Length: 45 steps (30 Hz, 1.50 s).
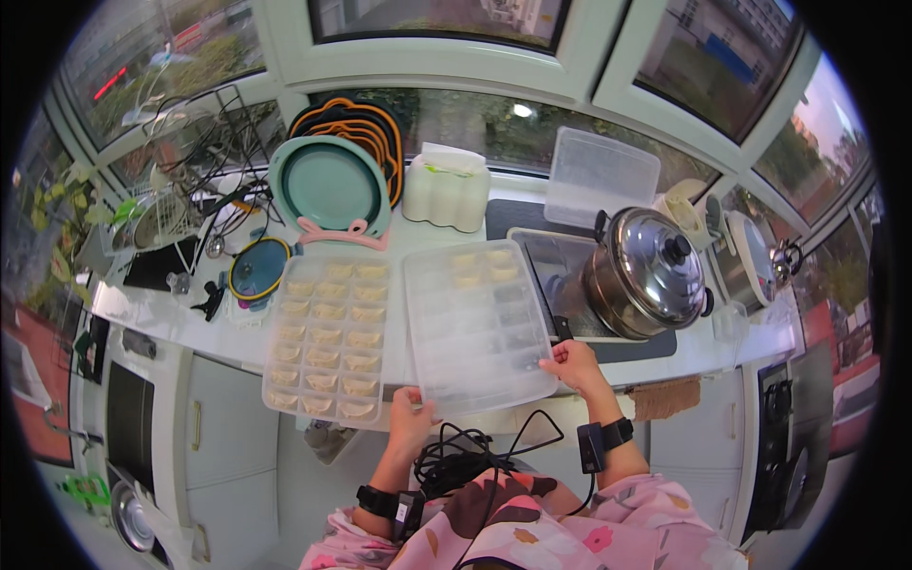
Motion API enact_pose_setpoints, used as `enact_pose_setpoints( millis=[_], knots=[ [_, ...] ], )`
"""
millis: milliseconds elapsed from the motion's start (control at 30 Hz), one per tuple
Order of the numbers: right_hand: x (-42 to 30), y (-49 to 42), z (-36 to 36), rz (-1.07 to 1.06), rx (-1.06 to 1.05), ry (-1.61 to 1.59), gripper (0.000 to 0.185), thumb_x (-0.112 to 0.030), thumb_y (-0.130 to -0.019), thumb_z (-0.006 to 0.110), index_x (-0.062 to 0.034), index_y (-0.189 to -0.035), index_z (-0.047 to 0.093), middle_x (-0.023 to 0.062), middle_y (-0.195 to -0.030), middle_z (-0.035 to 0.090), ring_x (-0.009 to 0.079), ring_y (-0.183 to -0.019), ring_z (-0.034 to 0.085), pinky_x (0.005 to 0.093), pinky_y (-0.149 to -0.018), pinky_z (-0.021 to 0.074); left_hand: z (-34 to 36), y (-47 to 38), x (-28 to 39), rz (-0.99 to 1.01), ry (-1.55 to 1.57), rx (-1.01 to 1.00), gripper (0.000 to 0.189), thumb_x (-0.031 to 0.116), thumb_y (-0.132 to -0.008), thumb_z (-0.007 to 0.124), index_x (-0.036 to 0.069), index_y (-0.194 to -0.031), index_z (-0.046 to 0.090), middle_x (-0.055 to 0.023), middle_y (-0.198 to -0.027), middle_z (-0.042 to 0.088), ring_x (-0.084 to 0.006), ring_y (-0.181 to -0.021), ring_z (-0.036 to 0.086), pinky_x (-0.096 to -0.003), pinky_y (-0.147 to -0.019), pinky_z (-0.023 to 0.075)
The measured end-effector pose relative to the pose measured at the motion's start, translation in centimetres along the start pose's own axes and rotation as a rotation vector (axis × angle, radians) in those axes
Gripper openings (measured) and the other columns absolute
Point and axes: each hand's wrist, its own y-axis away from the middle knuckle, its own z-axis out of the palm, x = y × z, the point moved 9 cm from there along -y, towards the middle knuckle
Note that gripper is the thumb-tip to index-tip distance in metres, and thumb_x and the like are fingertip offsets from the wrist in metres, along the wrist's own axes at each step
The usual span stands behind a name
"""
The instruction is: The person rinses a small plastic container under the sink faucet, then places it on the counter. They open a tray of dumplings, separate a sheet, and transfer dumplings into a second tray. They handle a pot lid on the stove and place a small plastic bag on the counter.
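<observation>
A translucent plastic lid [477, 335] lies over a second compartment tray, whose cells show hazily beneath it. A few dumplings [501, 266] are visible through the lid at the far right end; the near cells are too blurred to read. My left hand [413, 420] pinches the lid's near left corner. At its near right side, my right hand [576, 367] grips the edge. Whether the fingers also hold the tray below cannot be told. To the left, an uncovered compartment tray [302, 410] holds rows of pale folded dumplings, with the far left cell bare.
A lidded steel steamer pot [645, 274] stands right of the trays, near a black knife handle [563, 328]. Behind are a green collapsible basin [331, 187], a tissue pack [446, 189] and another clear lid [602, 174]. Black cables [456, 456] hang before me.
</observation>
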Motion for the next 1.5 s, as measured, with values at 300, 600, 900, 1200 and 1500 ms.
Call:
enact_pose_setpoints(
  millis=[300, 600, 900, 1200, 1500],
  knots=[
    [-3.4, 4.4, -1.7, -0.112, 0.073, -0.452, 0.034, -0.017, -0.077, 0.073, -0.0020, -0.095, 0.049, 0.0046, -0.088, 0.053, 0.0116, -0.074, 0.050, 0.0251, -0.063, 0.0446, -0.1, 0.2, 2.5, -0.204, 0.067, -0.026, 0.024, 0.019, -0.090, 0.059, 0.000, -0.102, 0.051, -0.0056, -0.092, 0.053, -0.0156, -0.082, 0.056, -0.0353, -0.069, 0.0559],
    [-8.8, 8.4, -2.1, -0.298, -0.278, -0.950, 0.052, 0.001, -0.074, 0.072, -0.0045, -0.115, 0.041, 0.0026, -0.113, 0.045, 0.0115, -0.101, 0.054, 0.0269, -0.080, 0.0489, 1.2, 0.1, 2.6, -0.292, 0.185, -0.154, 0.027, 0.023, -0.092, 0.056, -0.002, -0.103, 0.053, -0.0093, -0.100, 0.059, -0.0208, -0.091, 0.059, -0.0379, -0.078, 0.0527],
    [-10.0, 9.8, -2.4, -0.420, -0.326, -1.135, 0.050, 0.007, -0.076, 0.067, -0.0030, -0.117, 0.040, 0.0044, -0.115, 0.046, 0.0126, -0.107, 0.052, 0.0273, -0.080, 0.0489, 1.4, 1.2, 2.7, -0.365, 0.158, -0.203, 0.028, 0.023, -0.093, 0.055, 0.000, -0.108, 0.052, -0.0084, -0.103, 0.059, -0.0195, -0.091, 0.058, -0.0374, -0.077, 0.0514],
    [-10.1, 10.7, -2.5, -0.379, -0.117, -1.064, 0.051, 0.009, -0.075, 0.068, 0.0001, -0.115, 0.038, 0.0088, -0.115, 0.049, 0.0166, -0.109, 0.053, 0.0295, -0.091, 0.0461, 11.8, 10.1, 18.7, 0.960, -0.818, -0.265, 0.024, 0.005, -0.079, 0.065, 0.000, -0.098, 0.052, -0.0113, -0.092, 0.054, -0.0207, -0.083, 0.054, -0.0312, -0.071, 0.0455],
    [-12.4, 12.4, -5.2, -0.617, 0.194, -0.926, 0.048, 0.001, -0.075, 0.071, -0.0047, -0.118, 0.049, 0.0131, -0.113, 0.058, 0.0137, -0.082, 0.060, 0.0271, -0.073, 0.0501, 18.3, 12.6, 22.9, 1.081, -1.048, -0.437, 0.022, 0.002, -0.076, 0.067, 0.001, -0.090, 0.050, -0.0109, -0.075, 0.052, -0.0264, -0.063, 0.051, -0.0329, -0.055, 0.0434]
  ],
)
